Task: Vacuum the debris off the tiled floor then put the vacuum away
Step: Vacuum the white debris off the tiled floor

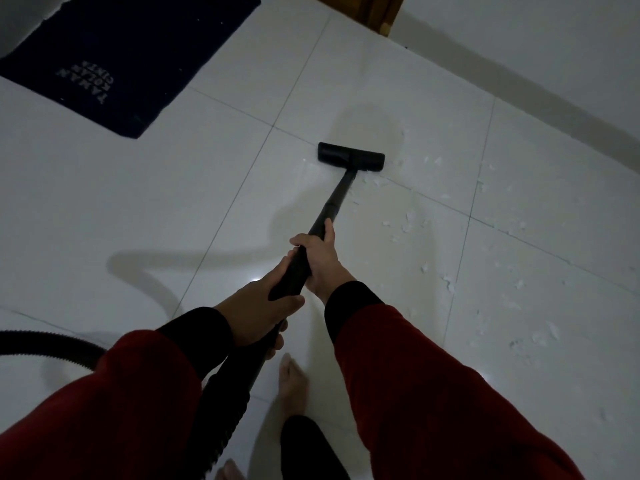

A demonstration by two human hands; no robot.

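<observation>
A black vacuum wand (334, 199) slants away from me to a flat black floor head (350, 156) resting on the white tiled floor (104, 209). My right hand (320, 259) grips the wand higher up, and my left hand (261, 308) grips it just behind, nearer my body. Both sleeves are red with black cuffs. Small white scraps of debris (408, 220) lie scattered to the right of the head and wand, spreading toward the lower right (540, 337). The black ribbed hose (48, 344) curves off to the left.
A dark blue doormat (117, 60) with white lettering lies at the upper left. A white wall (536, 57) runs along the right, with a wooden frame (377, 12) at the top. My bare feet (292, 382) stand beneath the wand.
</observation>
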